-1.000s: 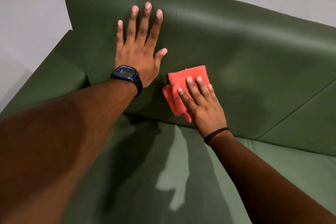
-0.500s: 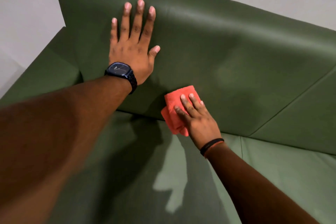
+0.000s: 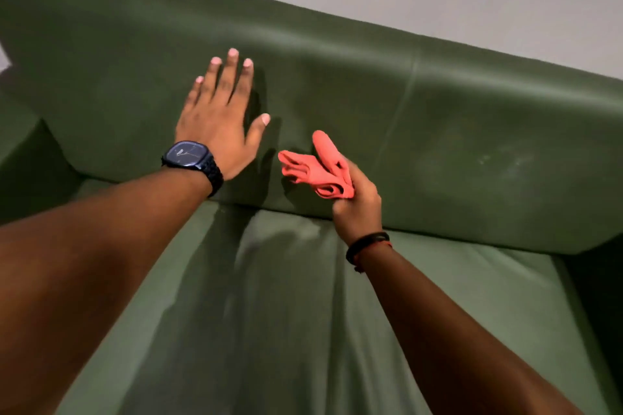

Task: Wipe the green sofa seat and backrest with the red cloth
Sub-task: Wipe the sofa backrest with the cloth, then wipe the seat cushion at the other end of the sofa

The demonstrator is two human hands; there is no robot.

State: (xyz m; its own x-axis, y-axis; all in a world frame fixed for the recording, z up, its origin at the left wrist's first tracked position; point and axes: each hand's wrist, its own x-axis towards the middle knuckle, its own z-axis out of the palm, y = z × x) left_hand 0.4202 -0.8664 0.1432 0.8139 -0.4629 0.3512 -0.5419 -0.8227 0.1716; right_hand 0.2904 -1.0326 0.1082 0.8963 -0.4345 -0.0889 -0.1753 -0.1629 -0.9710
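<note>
Left hand [image 3: 219,118] flat, fingers spread, on backrest [image 3: 438,131] — right hand [image 3: 357,202] clutching bunched red cloth [image 3: 317,168].

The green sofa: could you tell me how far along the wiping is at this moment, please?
Done: nothing on the sofa plainly marks a wiped area. In hand: the right hand holds the red cloth bunched up, apparently just off the backrest, while the left hand is spread against it. Left: pale smudges show on the backrest's right section, and the seat shows no sign of wiping.
</note>
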